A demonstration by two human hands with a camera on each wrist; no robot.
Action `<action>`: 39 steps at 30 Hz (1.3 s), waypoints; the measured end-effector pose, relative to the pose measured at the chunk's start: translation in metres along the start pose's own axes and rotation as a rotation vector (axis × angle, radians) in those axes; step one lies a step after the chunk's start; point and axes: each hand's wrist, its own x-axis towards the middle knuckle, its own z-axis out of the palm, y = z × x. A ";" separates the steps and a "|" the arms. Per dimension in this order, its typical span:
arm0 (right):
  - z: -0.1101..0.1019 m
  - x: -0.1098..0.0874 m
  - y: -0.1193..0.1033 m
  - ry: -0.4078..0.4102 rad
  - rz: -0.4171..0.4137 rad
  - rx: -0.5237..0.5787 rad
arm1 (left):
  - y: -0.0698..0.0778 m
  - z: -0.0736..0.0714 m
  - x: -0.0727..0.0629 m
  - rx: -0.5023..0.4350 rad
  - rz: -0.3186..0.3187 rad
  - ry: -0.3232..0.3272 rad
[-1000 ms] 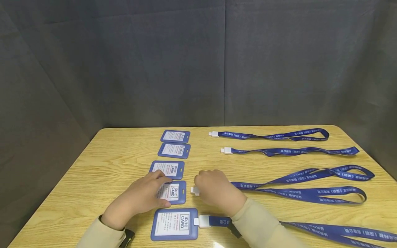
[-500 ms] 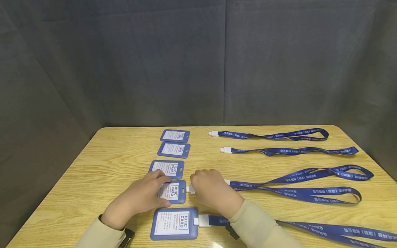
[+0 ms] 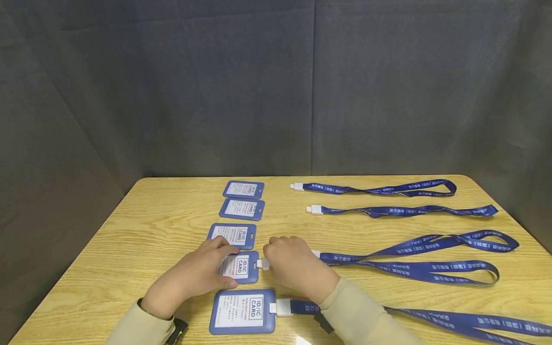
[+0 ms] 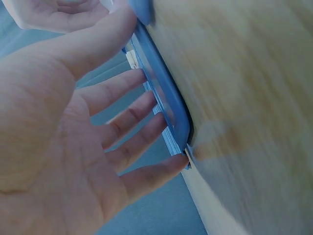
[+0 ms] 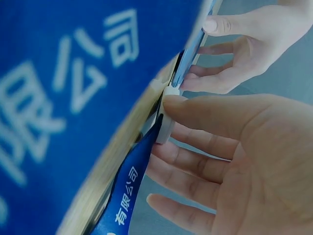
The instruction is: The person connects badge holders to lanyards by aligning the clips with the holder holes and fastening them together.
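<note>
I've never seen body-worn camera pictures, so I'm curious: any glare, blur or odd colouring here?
Head view: small bright glare on the table at the bottom edge; left wrist view: bluish cast, wood grain soft; right wrist view: bluish too, nearest strap soft, white clip somewhat clearer.

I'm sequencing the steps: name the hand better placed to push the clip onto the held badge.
Likely the right hand: it pinches the white clip, its tip at the badge. The left hand holds that badge.

Head view above, fwd/dn; wrist views close, share L grip [image 3: 202,268].
</note>
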 end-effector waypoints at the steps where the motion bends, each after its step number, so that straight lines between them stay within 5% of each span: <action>1: 0.000 0.000 0.000 -0.002 -0.001 0.005 | 0.000 0.000 0.000 -0.003 -0.002 -0.002; 15: -0.001 -0.002 0.003 0.021 -0.028 0.042 | -0.005 -0.002 -0.002 -0.063 0.004 -0.023; 39: 0.003 0.004 -0.003 0.058 -0.096 -0.050 | 0.006 0.004 0.007 0.005 0.013 0.077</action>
